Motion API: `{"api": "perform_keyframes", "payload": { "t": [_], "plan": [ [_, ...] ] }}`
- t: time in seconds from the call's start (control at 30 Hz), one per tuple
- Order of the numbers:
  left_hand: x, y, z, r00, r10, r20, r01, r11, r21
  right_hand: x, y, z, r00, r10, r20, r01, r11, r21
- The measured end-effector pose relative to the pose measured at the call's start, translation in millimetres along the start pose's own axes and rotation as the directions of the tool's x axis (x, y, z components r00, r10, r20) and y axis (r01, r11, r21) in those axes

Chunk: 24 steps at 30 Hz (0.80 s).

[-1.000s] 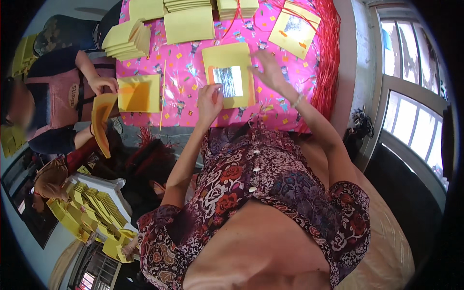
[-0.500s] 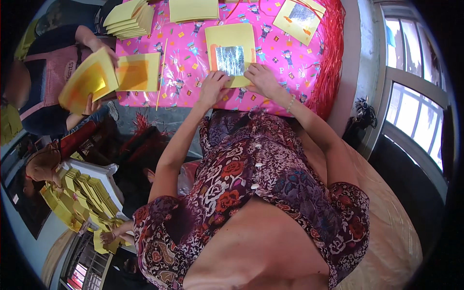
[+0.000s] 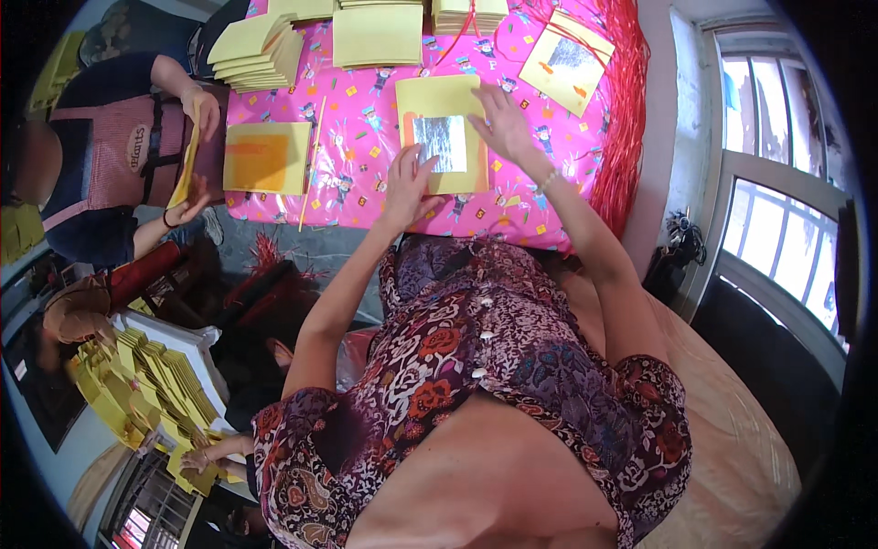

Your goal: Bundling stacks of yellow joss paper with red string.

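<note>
And now, lying flat at twelve o'clock: yellow paper (image 3: pixel 442 96), taller than wide, top tipped a touch towards eleven! Bearing a shiny silver square (image 3: pixel 441 144), set just six o'clock of centre, with orange patches (image 3: pixel 408 129) peeking out at nine and three!

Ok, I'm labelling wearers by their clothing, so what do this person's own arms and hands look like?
The left sleeve and right sleeve are short and dark purple, printed with flowers in red and white. The left hand and right hand are ungloved. A thin, pale bracelet, seemingly beaded, circles the right wrist; any rings are too small to tell.
</note>
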State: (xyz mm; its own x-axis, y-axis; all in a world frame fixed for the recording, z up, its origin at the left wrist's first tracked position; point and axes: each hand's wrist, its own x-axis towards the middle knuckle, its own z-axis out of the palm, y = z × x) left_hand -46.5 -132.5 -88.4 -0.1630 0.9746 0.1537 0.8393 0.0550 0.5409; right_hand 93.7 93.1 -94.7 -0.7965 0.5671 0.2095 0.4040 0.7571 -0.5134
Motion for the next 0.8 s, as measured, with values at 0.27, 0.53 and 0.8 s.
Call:
{"api": "perform_keyframes", "payload": {
  "t": [0.27,0.53,0.8],
  "plan": [
    [2,-2,0,0.989,-0.146,0.004,0.146,0.989,0.012,81,33,23,0.952,0.062,0.301,-0.019,0.989,-0.146],
    [2,-3,-4,0.989,-0.144,0.028,0.145,0.988,-0.049,87,25,18,0.920,0.109,0.377,-0.067,0.990,-0.121],
    [5,3,-6,0.988,-0.150,0.040,0.151,0.988,-0.036,96,10,18,0.940,-0.048,0.337,0.114,0.978,-0.177]
  ]
}}
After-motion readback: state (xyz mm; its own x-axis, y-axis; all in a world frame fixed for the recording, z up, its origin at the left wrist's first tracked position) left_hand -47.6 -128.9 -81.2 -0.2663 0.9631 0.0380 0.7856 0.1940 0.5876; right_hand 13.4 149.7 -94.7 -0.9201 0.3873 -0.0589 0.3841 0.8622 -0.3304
